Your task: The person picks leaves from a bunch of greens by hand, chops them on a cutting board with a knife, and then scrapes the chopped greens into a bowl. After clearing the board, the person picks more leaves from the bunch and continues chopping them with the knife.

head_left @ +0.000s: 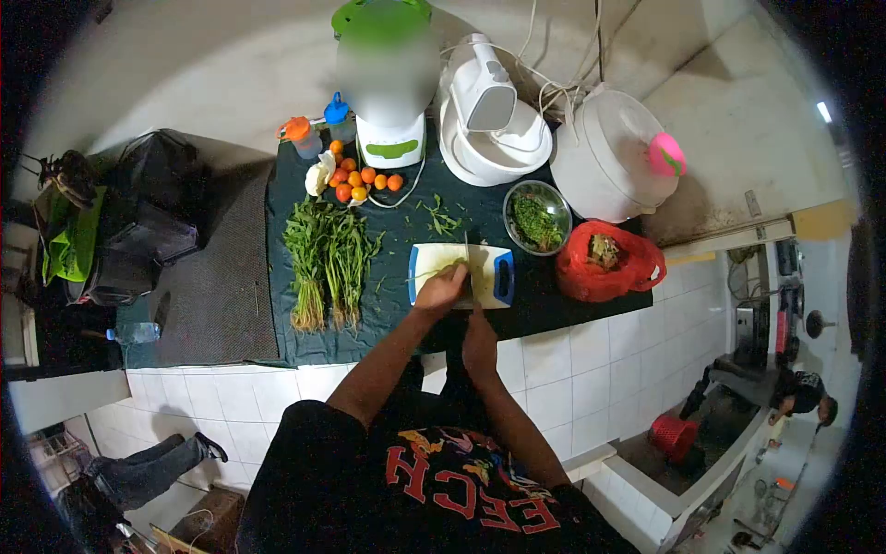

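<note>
A white cutting board [493, 260] with blue ends lies at the front of the dark green cloth. On it, my left hand [443, 288] is closed over some green stems [423, 275], its fingertips close to the blade. My right hand [479, 345] grips a knife [469, 249], whose blade points away from me across the board. The knife's handle is mostly hidden in my fist. Loose cut leaves [441, 218] are scattered behind the board. To its right stands a clear bowl [538, 218] of chopped greens. Bunches of leafy greens with roots [323, 263] lie to the left.
Several tomatoes [355, 180] sit at the back, near a blender [388, 138] and a white stand mixer [489, 106]. At right are a red plastic bag [591, 272] and a large white tub [614, 152]. Other people are at the lower left and far right.
</note>
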Tool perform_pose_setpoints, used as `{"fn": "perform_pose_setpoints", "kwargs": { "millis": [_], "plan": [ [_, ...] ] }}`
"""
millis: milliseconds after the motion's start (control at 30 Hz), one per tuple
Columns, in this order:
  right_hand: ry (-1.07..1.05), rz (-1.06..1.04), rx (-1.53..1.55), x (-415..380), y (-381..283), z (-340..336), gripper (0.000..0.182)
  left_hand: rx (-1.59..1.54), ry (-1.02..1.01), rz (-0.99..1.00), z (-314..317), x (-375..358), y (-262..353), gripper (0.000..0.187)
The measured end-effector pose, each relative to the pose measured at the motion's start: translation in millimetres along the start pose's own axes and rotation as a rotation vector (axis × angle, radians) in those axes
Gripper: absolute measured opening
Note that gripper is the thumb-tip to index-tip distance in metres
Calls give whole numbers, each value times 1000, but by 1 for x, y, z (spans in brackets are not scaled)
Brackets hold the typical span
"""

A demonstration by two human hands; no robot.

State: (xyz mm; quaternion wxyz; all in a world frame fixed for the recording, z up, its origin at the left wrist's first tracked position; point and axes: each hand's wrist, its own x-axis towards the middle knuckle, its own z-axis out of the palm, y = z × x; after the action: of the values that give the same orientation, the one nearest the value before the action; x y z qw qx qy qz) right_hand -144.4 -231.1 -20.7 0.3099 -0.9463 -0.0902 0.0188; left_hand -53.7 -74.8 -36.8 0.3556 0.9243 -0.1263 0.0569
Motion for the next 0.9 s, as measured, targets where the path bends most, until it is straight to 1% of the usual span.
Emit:
{"fn": "perform_pose_setpoints", "kwargs": {
  "millis": [33,67,100,133,200,233,300,333,400,433,467,500,533,600,667,767,833,900],
  "plan": [
    [2,0,1,6,-2,-3,58,32,-14,48,-2,0,1,31],
    [-51,29,-13,12,-3,-6,59,34,-14,50,-2,-1,4,31],
    [-104,60,-27,14,-9,-14,59,1,-75,-59,-8,-1,12,31],
    [-100,62,-20,13,-19,-22,59,-26,-137,-166,-10,-3,14,32],
    [-84,212,192,8,-30,-36,42,-10,-146,-192,-6,-1,11,30],
    [-86,209,192,2,-24,-31,42,3,-151,-218,-3,0,10,29],
    [-2,62,153,-9,-19,-24,43,-28,-141,-220,-4,-1,12,28],
    [-12,55,158,-10,-20,-24,43,-56,-133,-223,-10,-2,15,27],
    [-33,120,152,-13,-25,-25,43,-48,-133,-231,-10,-2,14,26],
    [-47,106,162,-10,-20,-19,43,-45,-136,-226,-11,-1,14,25],
    [4,69,176,-3,-15,-12,43,-46,-146,-213,-12,-2,14,27],
    [60,35,190,2,-15,-9,43,-14,-105,-193,-11,-4,14,30],
    [10,87,113,3,-14,-9,42,-51,-87,-187,-11,-6,13,31],
    [29,82,140,7,-15,-7,42,-90,-71,-170,-12,-6,13,33],
    [57,87,163,6,-17,-10,42,-84,-126,-231,-15,-6,15,35],
    [38,105,143,-8,-21,-13,43,-33,-145,-199,-15,-6,15,38],
    [81,17,155,-19,-17,-9,45,0,-155,-161,-14,-8,14,38],
    [76,37,134,-14,-13,-4,46,34,-164,-121,-13,-10,13,39]
  ]
}}
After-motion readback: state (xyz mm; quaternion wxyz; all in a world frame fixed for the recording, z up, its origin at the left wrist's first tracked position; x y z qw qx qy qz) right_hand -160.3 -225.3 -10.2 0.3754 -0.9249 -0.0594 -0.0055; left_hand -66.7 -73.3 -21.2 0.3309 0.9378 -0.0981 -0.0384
